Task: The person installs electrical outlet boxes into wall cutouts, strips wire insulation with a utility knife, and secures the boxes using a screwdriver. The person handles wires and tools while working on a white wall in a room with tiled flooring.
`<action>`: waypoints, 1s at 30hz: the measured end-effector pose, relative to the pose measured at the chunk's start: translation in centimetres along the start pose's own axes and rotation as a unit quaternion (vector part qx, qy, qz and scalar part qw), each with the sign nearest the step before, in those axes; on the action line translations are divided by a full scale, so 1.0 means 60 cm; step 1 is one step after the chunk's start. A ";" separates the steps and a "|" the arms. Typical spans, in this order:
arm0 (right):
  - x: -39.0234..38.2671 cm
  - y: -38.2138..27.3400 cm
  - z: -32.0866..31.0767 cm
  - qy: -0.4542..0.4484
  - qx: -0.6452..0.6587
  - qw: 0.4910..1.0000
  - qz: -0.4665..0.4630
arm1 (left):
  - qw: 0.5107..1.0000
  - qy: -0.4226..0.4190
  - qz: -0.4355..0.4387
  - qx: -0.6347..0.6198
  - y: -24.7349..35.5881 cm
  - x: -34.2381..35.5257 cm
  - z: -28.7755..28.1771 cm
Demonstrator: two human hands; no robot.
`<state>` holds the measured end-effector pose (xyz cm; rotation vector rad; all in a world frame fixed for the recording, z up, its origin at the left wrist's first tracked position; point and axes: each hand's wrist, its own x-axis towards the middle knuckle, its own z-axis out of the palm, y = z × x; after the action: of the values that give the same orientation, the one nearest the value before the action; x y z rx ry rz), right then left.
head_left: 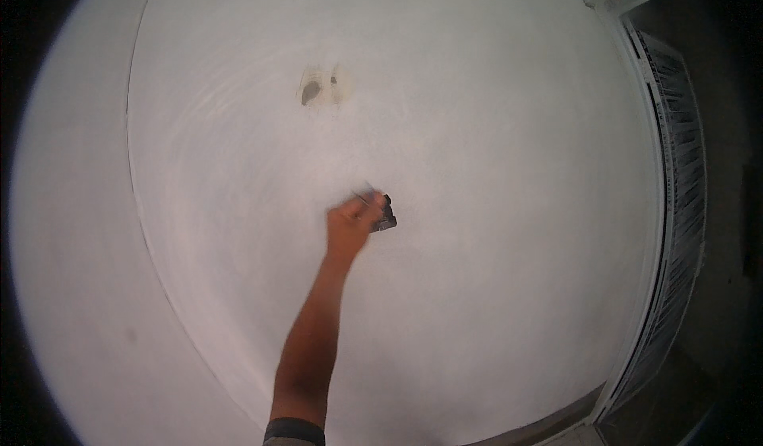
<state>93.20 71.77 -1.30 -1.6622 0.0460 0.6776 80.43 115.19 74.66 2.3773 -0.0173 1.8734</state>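
Observation:
My left hand [350, 217] is closed at the middle of a pale white wall [493, 144], at the upper end of my bare forearm. Its fingers are bent round or against a small black object [388, 214], partly hidden by them, with thin, blurred lines sticking out at the upper left; I cannot make out what it is, or whether it is fixed to the wall. Above the hand, the wall has a stained patch with dark marks [311, 92]. My right hand is out of view.
A thin vertical seam or corner line runs down the left part of the wall. At the right stand a white frame [656, 168] and a slatted or barred panel [679, 168]. A dark strip [556, 414] edges the wall's bottom right.

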 end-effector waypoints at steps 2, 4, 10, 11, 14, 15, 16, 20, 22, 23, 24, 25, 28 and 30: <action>-0.017 -0.024 -0.017 -0.040 0.028 0.997 0.065 | 0.974 0.029 -0.194 -0.115 0.017 0.052 -0.025; -0.050 -0.081 -0.033 -0.059 0.047 0.993 0.086 | 0.972 -0.015 -0.220 -0.081 0.023 0.089 -0.030; -0.107 -0.128 -0.061 -0.063 0.078 0.990 0.102 | 0.972 -0.062 -0.203 -0.095 0.028 0.078 -0.044; -0.107 -0.129 -0.062 -0.066 0.080 0.989 0.102 | 0.976 -0.061 -0.184 -0.097 0.027 0.071 -0.047; -0.105 -0.136 -0.056 -0.069 0.095 0.986 0.114 | 0.979 -0.065 -0.179 -0.078 0.013 0.050 -0.056; -0.104 -0.141 -0.053 -0.066 0.105 0.984 0.127 | 0.979 -0.053 -0.176 -0.089 0.010 0.044 -0.057; -0.104 -0.145 -0.050 -0.062 0.116 0.981 0.140 | 0.979 -0.042 -0.173 -0.100 0.009 0.040 -0.052; -0.094 -0.145 -0.038 -0.039 0.128 0.979 0.155 | 0.983 -0.039 -0.150 -0.098 0.030 0.048 -0.036; -0.086 -0.137 -0.043 -0.050 0.146 0.975 0.157 | 0.984 -0.052 -0.141 -0.099 0.028 0.058 -0.021; -0.081 -0.129 -0.045 -0.063 0.155 0.974 0.151 | 0.984 -0.059 -0.138 -0.097 0.026 0.062 -0.020; -0.076 -0.120 -0.046 -0.076 0.164 0.973 0.145 | 0.982 -0.064 -0.143 -0.102 0.021 0.066 -0.021; -0.073 -0.111 -0.047 -0.085 0.176 0.971 0.140 | 0.980 -0.072 -0.147 -0.112 0.011 0.072 -0.014; -0.066 -0.091 -0.047 -0.107 0.183 0.969 0.127 | 0.979 -0.075 -0.146 -0.119 -0.001 0.080 -0.013; -0.071 -0.091 -0.044 -0.081 0.117 0.982 0.123 | 0.975 -0.051 -0.171 -0.130 -0.001 0.082 -0.009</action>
<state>92.93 69.12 5.62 -1.3828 0.2083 0.9558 81.06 115.63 79.55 2.1352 0.1210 1.4941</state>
